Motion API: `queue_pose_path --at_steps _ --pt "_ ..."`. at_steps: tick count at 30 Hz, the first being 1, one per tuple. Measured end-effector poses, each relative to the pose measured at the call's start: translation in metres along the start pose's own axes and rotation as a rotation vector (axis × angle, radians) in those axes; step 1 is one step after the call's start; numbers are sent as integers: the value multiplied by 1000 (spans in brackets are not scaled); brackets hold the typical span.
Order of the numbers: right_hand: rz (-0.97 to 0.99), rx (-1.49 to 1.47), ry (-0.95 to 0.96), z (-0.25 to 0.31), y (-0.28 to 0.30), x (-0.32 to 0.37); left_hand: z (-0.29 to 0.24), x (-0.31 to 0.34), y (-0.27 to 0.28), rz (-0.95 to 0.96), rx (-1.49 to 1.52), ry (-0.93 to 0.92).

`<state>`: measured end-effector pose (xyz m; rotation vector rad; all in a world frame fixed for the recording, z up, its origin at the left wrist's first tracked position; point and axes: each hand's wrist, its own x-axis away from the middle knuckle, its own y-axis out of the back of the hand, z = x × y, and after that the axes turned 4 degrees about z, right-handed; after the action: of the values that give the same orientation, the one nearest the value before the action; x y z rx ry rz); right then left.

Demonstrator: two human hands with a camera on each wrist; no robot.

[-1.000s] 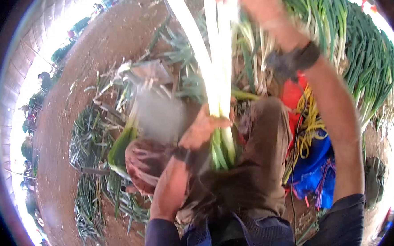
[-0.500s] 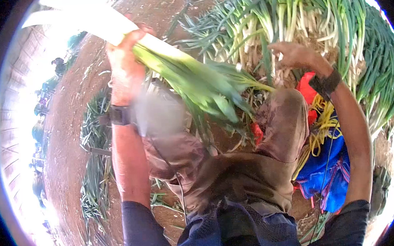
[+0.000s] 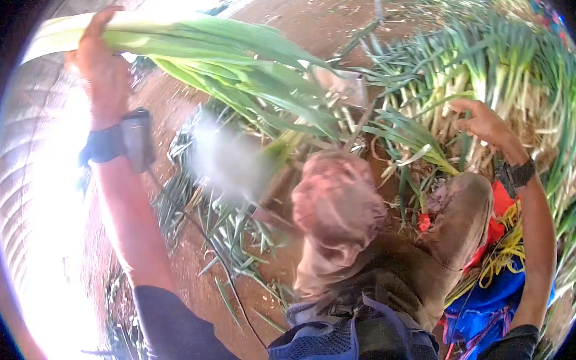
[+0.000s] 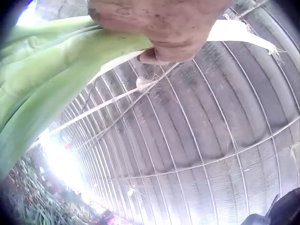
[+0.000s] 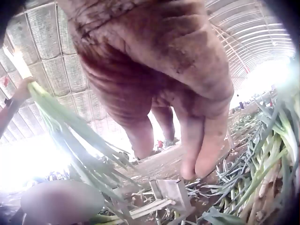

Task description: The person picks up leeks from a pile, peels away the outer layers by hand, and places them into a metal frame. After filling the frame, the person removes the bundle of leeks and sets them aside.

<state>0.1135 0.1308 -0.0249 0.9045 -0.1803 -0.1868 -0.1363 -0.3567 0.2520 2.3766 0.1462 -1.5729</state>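
Note:
My left hand is raised at the upper left, gripping a bunch of leeks around the stems. Their green leaves trail right and down over the ground. In the left wrist view, the left hand has its thumb bent against the stems, and a white end with roots sticks out beyond it. My right hand hovers in front of the heaped leeks, fingers loosely bent with nothing in them. In the right wrist view its fingers hang down over the ground.
A small boxy stand is beyond my knees. Yellow strings, a red cloth and a blue bag lie by my right leg. Loose leaves litter the ground at left.
From upright between both hands, the leeks have swung left and up in my left hand alone. My right hand has let go and moved right, toward the heap. The view has turned left.

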Motion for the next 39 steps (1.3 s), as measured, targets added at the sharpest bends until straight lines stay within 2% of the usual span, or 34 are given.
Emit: queue_pose_path --at_steps 1,3,4,6,7,8,12,13,15,16,17,18,19,21,22,24,25,26,28,30,31,32,33,35,36,37,39 --pt "0 -68 53 -13 -2 -8 14 -14 40 45 -493 -215" --pt "38 -133 119 -17 -3 -25 -24 -8 89 77 -1066 -201" --pt "52 -115 124 -11 -4 -32 -25 -11 113 52 -988 -187" --pt "35 -113 144 -3 -9 -44 -33 -21 153 -22 -594 -8" --pt "88 -210 50 9 -7 -40 -38 -19 167 -27 -548 40" --pt "99 -219 92 -4 -11 -51 -41 -15 182 30 -650 27" --pt "114 -230 132 -34 -18 -73 -15 -26 217 0 -678 135" --pt "120 -223 107 -38 -16 -74 -8 -19 214 97 -763 243" --pt "135 -214 57 -49 -19 -78 14 7 200 265 -928 321" --pt "143 -217 52 -51 -20 -77 41 16 198 348 -914 407" --pt "186 -241 19 -53 -19 -72 48 45 184 478 -880 324" --pt "227 -263 -16 -56 -19 -68 115 57 199 456 -941 314" --pt "224 -263 11 -66 -19 -65 117 78 177 582 -938 410" --pt "227 -264 -56 -76 -18 -61 121 135 129 830 -891 572" --pt "232 -265 -112 -82 -17 -59 132 160 108 930 -856 622" --pt "187 -271 -68 -91 -13 -53 152 212 67 1108 -769 702" --pt "217 -270 -170 -80 -11 -54 163 237 47 1186 -723 729" --pt "247 -270 -270 -74 -8 -58 173 259 27 1249 -675 751" --pt "273 -244 -228 -79 0 -72 200 301 -10 1329 -571 807" --pt "366 -150 -308 -49 5 -93 232 338 -51 1387 -424 949" --pt "320 -166 -107 -57 -2 -111 244 354 -72 1412 -354 1023" --pt "326 -156 -116 -64 -2 -130 258 367 -89 1431 -290 939" --pt "390 -133 -153 -44 -10 -150 269 378 -107 1448 -226 855" --pt "495 -73 -210 -33 -33 -195 260 385 -160 1517 -337 737" --pt "579 0 -161 -25 -51 -220 242 382 -199 1554 -466 905" --pt "664 73 -111 -19 -71 -243 238 381 -222 1557 -461 920" --pt "707 -115 -55 -42 -128 -281 239 385 -258 1502 -515 800"
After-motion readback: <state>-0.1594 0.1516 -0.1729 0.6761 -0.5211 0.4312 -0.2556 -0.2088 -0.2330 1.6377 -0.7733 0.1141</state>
